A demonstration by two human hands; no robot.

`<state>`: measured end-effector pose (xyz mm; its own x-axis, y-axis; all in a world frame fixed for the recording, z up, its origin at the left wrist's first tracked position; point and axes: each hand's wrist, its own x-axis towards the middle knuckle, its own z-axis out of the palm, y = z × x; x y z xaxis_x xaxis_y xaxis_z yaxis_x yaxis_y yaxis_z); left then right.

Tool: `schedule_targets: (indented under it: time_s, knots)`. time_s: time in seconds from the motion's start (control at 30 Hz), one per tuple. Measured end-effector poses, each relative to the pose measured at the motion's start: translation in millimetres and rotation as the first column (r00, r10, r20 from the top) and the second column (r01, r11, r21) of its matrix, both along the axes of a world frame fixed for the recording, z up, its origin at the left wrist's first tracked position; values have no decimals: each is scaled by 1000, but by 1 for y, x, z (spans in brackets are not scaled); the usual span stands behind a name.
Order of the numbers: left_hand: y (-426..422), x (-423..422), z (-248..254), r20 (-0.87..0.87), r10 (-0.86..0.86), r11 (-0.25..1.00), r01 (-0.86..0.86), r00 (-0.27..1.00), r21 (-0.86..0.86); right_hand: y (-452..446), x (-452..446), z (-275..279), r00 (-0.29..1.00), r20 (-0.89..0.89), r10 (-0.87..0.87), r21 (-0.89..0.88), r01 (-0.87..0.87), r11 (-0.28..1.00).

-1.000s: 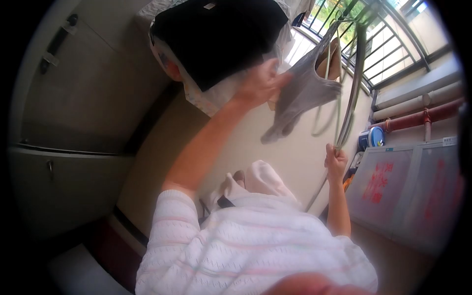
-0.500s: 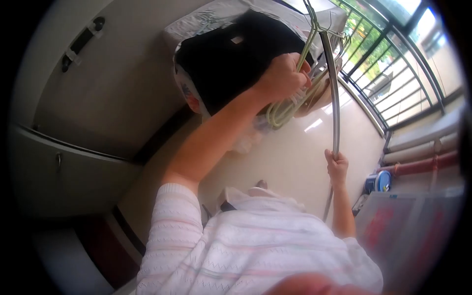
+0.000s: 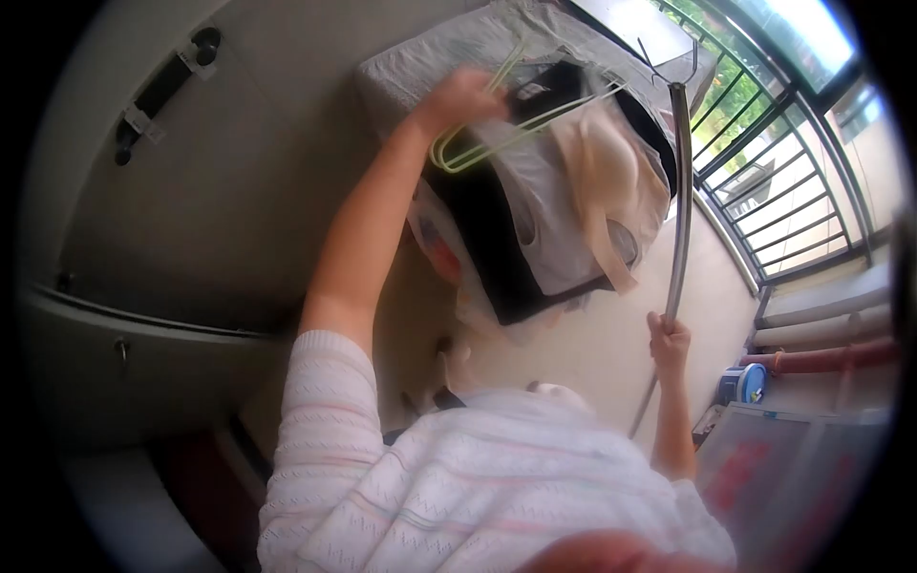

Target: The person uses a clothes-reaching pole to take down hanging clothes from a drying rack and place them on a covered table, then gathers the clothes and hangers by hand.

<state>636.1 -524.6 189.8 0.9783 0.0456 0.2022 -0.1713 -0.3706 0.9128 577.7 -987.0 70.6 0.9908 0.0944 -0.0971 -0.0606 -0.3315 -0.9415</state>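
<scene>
My left hand (image 3: 466,101), smeared by motion, is closed on light green clothes hangers (image 3: 457,159) above a covered surface. Beneath and beside the hangers are a white garment (image 3: 544,215) and a beige bra-like piece (image 3: 611,167); I cannot tell whether they still hang on the hangers. Black cloth (image 3: 501,277) lies under the white garment. At the right, my right hand (image 3: 670,342) is wrapped round a long metal clothes pole (image 3: 682,201). The pole's forked tip points up and away, apart from the hangers.
A pale cloth cover (image 3: 411,72) drapes the surface ahead. Dark window railings (image 3: 774,181) stand at the right, above pipes (image 3: 821,358). A blue-and-white tub (image 3: 743,383) and a translucent storage box (image 3: 764,468) are at the lower right. A panel with a black handle (image 3: 167,95) is at the left.
My left hand has moved left and up with the hangers, away from the pole's tip. The white and beige garments now spread across the black cloth. My right hand keeps hold of the pole.
</scene>
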Motion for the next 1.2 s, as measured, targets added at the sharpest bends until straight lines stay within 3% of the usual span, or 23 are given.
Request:
schedule_targets:
  time_s: [0.07,0.1,0.17,0.27,0.37,0.5,0.53,0.57,0.6,0.63,0.67,0.7,0.83,0.9,0.93,0.97,1.03,1.07,1.13,1.2]
  knots:
    - [38,15,-29,-5,129,956,-123,992,267,35,-14,13,997,-71,2,-9,-2,1000]
    - [42,17,-34,-71,350,835,-277,934,475,44,-18,11,995,-99,15,18,-14,1000]
    - [59,24,-57,24,449,750,-391,893,533,73,-30,14,988,-151,3,67,7,998]
    - [71,29,-75,-44,413,780,-329,910,532,98,-47,12,976,-217,11,63,3,998]
    - [65,17,-68,53,396,812,-377,917,445,123,-61,14,952,-286,106,6,-109,994]
    - [50,-41,-46,396,434,796,-550,809,251,165,-71,-1,859,-441,258,46,-266,963]
    - [46,-62,-45,325,402,862,-473,856,179,179,-72,-2,836,-458,303,8,-336,942]
    - [40,-84,-48,53,346,936,-340,937,-94,195,-73,-3,818,-463,340,15,-377,926]
    - [33,-112,-41,-141,143,901,-188,980,-392,212,-77,-5,797,-467,383,25,-421,907]
    - [26,-136,-40,-189,18,880,-106,982,-463,228,-79,-8,771,-466,434,33,-475,880]
    - [20,-155,-55,-162,-20,909,-49,987,-415,241,-81,-18,734,-452,507,60,-542,838]
    - [11,-179,-46,-313,-33,813,-156,949,-560,258,-86,-25,717,-422,555,1,-611,791]
    - [19,-232,-90,-298,309,760,-422,903,-494,335,-110,-54,607,-297,737,170,-726,666]
    - [44,-264,-96,-284,468,625,-540,837,-563,375,-125,-57,569,-200,798,207,-771,602]
    - [56,-276,-97,-278,525,557,-572,804,-602,397,-134,-60,558,-73,827,120,-818,563]
    - [72,-289,-104,-211,585,532,-567,783,-629,419,-143,-55,498,-56,866,28,-866,499]
    - [102,-318,-108,-157,727,524,-689,668,-501,460,-158,-55,352,-25,935,-58,-935,351]
    - [121,-335,-101,-169,804,480,-790,570,-382,483,-168,-56,316,35,948,-43,-947,317]
    - [170,-372,-102,-134,901,358,-881,413,-309,532,-189,-57,252,164,954,-15,-966,258]
    - [231,-414,-105,-86,958,245,-940,272,-239,573,-198,-74,209,127,970,-191,-954,231]
